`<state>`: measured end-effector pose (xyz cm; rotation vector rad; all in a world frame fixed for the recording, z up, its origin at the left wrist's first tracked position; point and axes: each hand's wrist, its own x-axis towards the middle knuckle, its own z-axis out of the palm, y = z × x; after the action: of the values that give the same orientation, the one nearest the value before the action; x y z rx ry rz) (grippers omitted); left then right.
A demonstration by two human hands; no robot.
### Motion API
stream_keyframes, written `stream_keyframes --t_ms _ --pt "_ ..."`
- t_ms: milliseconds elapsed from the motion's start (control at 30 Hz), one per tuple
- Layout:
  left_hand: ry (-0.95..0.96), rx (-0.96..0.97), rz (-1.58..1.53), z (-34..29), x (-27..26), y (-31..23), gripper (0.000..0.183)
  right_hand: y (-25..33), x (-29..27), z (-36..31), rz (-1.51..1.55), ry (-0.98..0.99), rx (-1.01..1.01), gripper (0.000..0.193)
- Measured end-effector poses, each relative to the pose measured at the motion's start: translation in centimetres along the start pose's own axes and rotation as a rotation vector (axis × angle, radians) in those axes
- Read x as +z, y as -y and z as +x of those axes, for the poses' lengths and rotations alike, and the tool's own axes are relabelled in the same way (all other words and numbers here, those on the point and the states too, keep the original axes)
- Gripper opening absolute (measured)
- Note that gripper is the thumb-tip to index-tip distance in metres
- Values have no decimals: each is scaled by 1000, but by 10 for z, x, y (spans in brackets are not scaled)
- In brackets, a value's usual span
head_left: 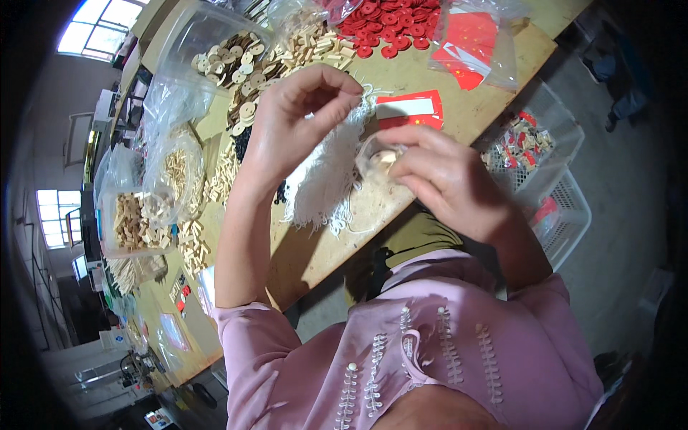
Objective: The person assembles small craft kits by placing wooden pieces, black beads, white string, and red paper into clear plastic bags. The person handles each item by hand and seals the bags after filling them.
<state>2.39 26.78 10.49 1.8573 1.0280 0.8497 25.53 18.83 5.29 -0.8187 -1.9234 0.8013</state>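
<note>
Head view: left hand (297,118) hovering at about 11 o'clock of the frame, above the top end of a white string bundle (322,175). Left grip: thumb and index fingertips pressing together; can't tell if a strand is sitting between them. Right hand (448,179) working at 2 o'clock, a bit blurred. Right grip: fingers pinching a small clear plastic bag (368,156), with pale wooden discs (388,158) showing inside it. Bag lying toward 9 o'clock of the right hand, just beside the strings. String bundle spreading near frame centre on the tabletop (315,251), between both forearms, loose ends pointing to 6 o'clock.

Red cards (408,107) with a white panel lying at 1 o'clock, near the right hand. Farther out at 1 o'clock, a bag of red cards (469,39) with yellow stars resting near the tabletop edge. Red discs (390,25) piling up at 12 o'clock, small wooden blocks (319,50) lying just left of them. Wooden discs (233,57) spilling from a clear tub (172,39) at 11. Black beads (244,143) sitting at 10, partly hidden by the left arm. Another tub (109,222) holding wooden pieces (136,222) at 9. Plastic baskets (584,215) standing past the tabletop edge, 2 to 3 o'clock.
</note>
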Motion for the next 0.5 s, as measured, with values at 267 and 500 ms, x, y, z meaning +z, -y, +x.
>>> stream_keyframes --t_ms 267,500 --pt "22 113 632 120 28 85 43 12 6 -10 51 20 -37 11" --pt "29 124 902 162 52 124 41 4 1 -13 83 -5 -18 11"
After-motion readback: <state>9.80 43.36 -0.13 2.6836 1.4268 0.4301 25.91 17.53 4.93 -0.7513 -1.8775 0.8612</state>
